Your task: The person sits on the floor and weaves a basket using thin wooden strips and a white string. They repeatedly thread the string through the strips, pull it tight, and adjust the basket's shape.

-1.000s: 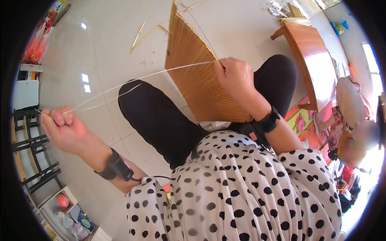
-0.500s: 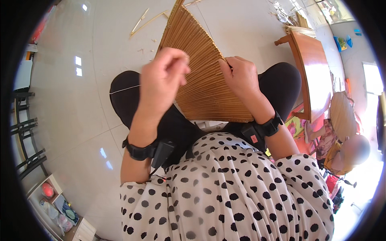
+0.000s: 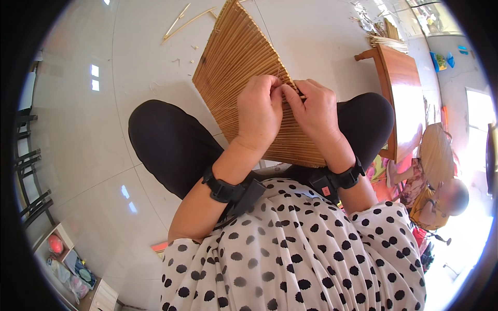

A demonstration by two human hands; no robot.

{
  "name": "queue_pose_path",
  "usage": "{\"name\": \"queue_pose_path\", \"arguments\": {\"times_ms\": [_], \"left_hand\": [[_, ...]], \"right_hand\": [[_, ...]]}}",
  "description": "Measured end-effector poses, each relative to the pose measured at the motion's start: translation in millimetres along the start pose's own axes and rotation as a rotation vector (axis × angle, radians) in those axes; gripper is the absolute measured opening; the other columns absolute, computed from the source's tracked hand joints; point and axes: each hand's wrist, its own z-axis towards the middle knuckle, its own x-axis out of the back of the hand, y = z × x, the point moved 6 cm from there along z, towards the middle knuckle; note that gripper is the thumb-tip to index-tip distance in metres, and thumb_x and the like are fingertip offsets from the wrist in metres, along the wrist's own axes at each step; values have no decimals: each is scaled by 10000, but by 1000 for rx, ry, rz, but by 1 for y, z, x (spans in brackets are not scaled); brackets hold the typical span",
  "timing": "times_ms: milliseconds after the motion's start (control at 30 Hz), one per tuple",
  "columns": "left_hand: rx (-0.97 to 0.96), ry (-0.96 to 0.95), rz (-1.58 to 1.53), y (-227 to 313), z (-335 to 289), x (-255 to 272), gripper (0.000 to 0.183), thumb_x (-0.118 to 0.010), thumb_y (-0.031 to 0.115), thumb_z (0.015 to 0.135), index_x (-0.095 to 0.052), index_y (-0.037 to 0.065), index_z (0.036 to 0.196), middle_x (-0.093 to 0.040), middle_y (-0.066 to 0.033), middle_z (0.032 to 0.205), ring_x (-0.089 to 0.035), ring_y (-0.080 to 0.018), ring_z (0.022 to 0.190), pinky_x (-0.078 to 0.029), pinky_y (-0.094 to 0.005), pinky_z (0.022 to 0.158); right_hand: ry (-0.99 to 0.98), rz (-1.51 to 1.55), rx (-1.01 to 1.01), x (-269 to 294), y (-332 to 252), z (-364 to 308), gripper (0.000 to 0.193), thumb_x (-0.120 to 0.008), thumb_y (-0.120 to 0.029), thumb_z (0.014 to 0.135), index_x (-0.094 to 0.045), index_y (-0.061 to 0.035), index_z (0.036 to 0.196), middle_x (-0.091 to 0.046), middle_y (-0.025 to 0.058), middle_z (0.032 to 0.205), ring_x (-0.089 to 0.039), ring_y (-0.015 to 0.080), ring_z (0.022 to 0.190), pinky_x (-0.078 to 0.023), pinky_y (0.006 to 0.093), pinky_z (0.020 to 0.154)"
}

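Note:
A brown mat of thin straight stalks, laid side by side in a fan shape, stands over my lap between my black-trousered knees. My right hand grips its right edge, thumb pressed against the stalk ends. Close beside it, my left hand pinches at the same edge, the fingertips of both hands nearly touching. Whatever lies between my left fingertips is too small to make out. Each wrist wears a black strap with a small box.
Loose pale stalks lie on the tiled floor beyond the mat. A wooden bench stands at the right, with a stalk bundle past its end. Another person sits at the far right. Open shelving is at lower left.
My left hand has moved right, from in front of the mat to its right edge by my right hand. The pale thread across my left knee no longer shows. The mat has shifted slightly.

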Motion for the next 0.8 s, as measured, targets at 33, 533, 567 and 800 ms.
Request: {"name": "queue_pose_path", "arguments": {"times_ms": [33,533,567,800], "left_hand": [[8,-17,-21,-1,2,1,63,-679,-35,873,-641,-19,921,-674,-164,836,-670,-300,684,-535,-364,606],[204,-162,-41,19,21,40,92,-733,13,888,-675,-28,946,-683,-101,769,-662,-169,607,-525,-273,577],[185,-135,-19,21,22,47,100,-743,15,880,-676,-21,944,-684,-103,770,-665,-178,619,-528,-282,585],[-211,-234,246,39,13,66,48,-714,34,918,-680,1,928,-669,-81,795,-624,-169,629,-492,-296,598]], "right_hand": [[10,11,-6,1,2,0,292,-708,-248,913,-667,-7,752,-623,155,687,-613,362,606,-493,437,558],[-19,76,10,-4,7,2,198,-740,-182,912,-739,16,917,-676,163,756,-628,285,610,-489,355,577],[-39,87,-16,-3,6,2,203,-745,-186,905,-739,16,923,-677,159,759,-629,279,611,-489,353,579],[-70,161,-126,-2,8,-3,251,-763,-167,856,-736,32,1007,-714,147,849,-652,180,662,-517,310,629]]}}
